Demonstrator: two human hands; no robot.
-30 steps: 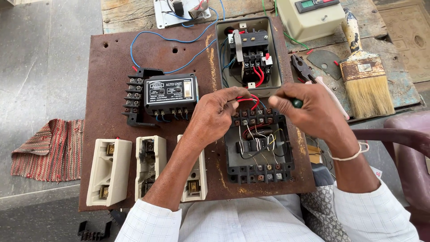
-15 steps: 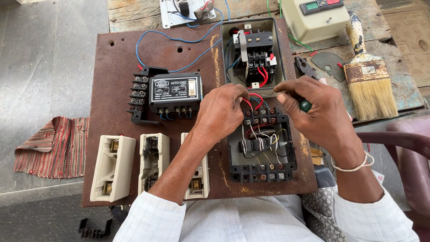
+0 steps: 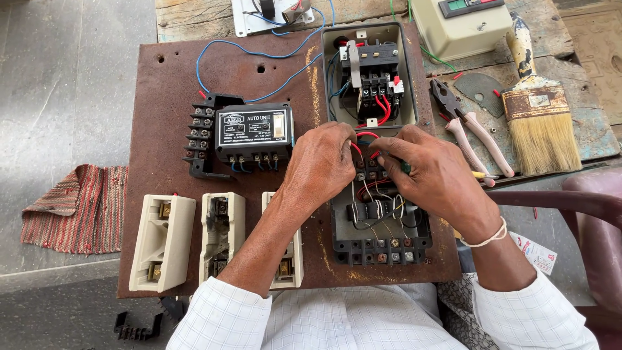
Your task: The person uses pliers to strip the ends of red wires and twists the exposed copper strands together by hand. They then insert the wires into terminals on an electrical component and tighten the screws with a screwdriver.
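My left hand (image 3: pixel 322 163) pinches a red wire (image 3: pixel 357 149) at the top of a black terminal unit (image 3: pixel 381 223) mounted on a rusty metal panel (image 3: pixel 172 110). My right hand (image 3: pixel 435 175) grips a green-handled screwdriver (image 3: pixel 405 167), its tip down among the unit's upper terminals, close to my left fingertips. Red wires run from there up into an open grey box holding a black contactor (image 3: pixel 370 72). The screwdriver's tip and the terminal it touches are hidden by my fingers.
On the panel sit a black control unit (image 3: pixel 253 133) with blue wires and three cream fuse holders (image 3: pixel 162 241). To the right lie pliers (image 3: pixel 468 125), a wide paintbrush (image 3: pixel 540 109) and a beige switch box (image 3: pixel 460 26). A striped cloth (image 3: pixel 70 207) lies on the floor at left.
My right hand has swung the screwdriver from lying sideways over the unit to pointing down into the terminals, and both hands have drawn closer together. The view has shifted slightly.
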